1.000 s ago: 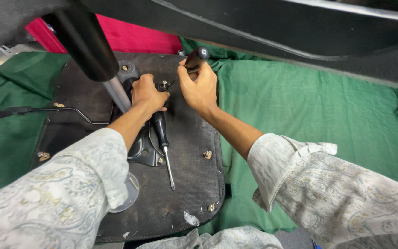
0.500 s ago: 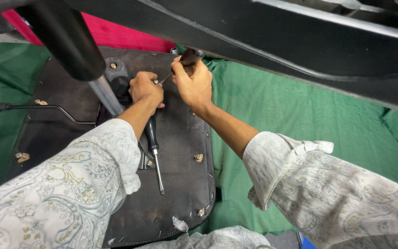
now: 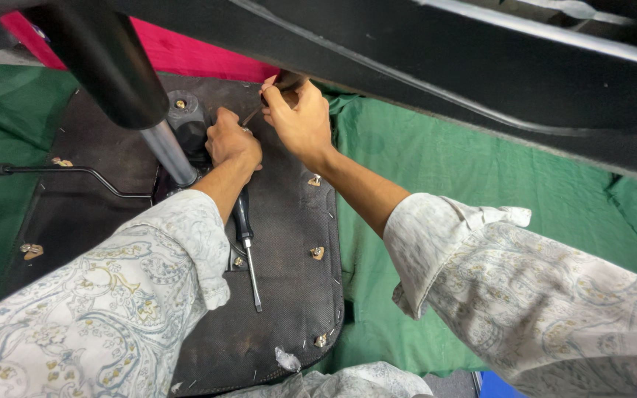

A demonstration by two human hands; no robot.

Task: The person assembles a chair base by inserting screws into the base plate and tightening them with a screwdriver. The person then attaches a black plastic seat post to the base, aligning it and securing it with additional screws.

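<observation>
An upturned black chair seat base [image 3: 293, 295] lies on a green cloth [image 3: 444, 191]. My left hand [image 3: 231, 140] rests closed on the metal mechanism by the chrome gas-lift column [image 3: 171, 155]. My right hand [image 3: 300, 118] grips a dark-handled screwdriver [image 3: 283, 82] whose thin shaft slants down toward my left hand's fingers. A second screwdriver [image 3: 246, 243] with a black handle lies loose on the seat base below my left wrist.
A large black chair part [image 3: 481, 66] arches across the top of the view. A thin black lever rod [image 3: 60, 171] runs left from the mechanism. Brass fittings [image 3: 317, 253] dot the seat base. A magenta cloth [image 3: 186, 55] lies behind.
Both hands have stayed on the mechanism while the view shifted closer. My right hand has tilted the screwdriver slightly higher under the black chair part.
</observation>
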